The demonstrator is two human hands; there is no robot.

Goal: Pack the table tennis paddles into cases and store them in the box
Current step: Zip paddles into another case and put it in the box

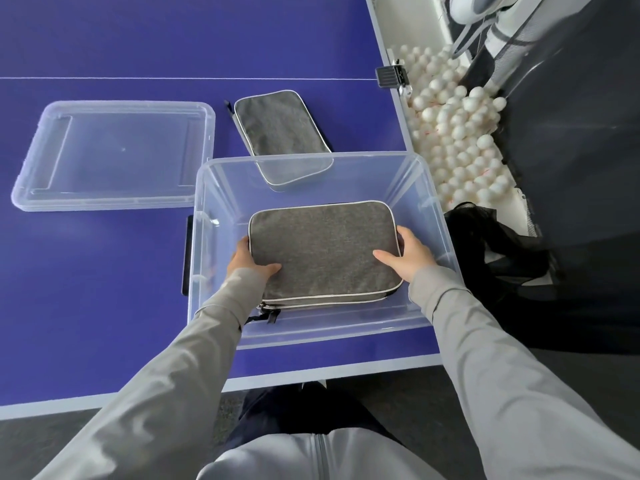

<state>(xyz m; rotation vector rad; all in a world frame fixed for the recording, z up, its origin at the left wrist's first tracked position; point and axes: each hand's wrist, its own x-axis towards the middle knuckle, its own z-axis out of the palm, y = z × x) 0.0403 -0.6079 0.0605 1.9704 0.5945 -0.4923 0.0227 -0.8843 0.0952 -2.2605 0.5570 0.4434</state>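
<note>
A grey fabric paddle case point(323, 249) with white piping lies flat inside the clear plastic box point(427, 188) near the table's front edge. My left hand point(247, 259) grips the case's left edge and my right hand point(410, 252) grips its right edge, thumbs on top. Behind the box, a second grey case point(277, 124) lies on the blue table, partly seen through the box's far wall. No bare paddle is visible.
The box's clear lid point(114, 154) lies flat on the blue table point(104, 289) to the left. Off the right table edge sits a trough with several white balls point(453, 133), a black net clamp point(391, 76), and black mesh point(491, 251).
</note>
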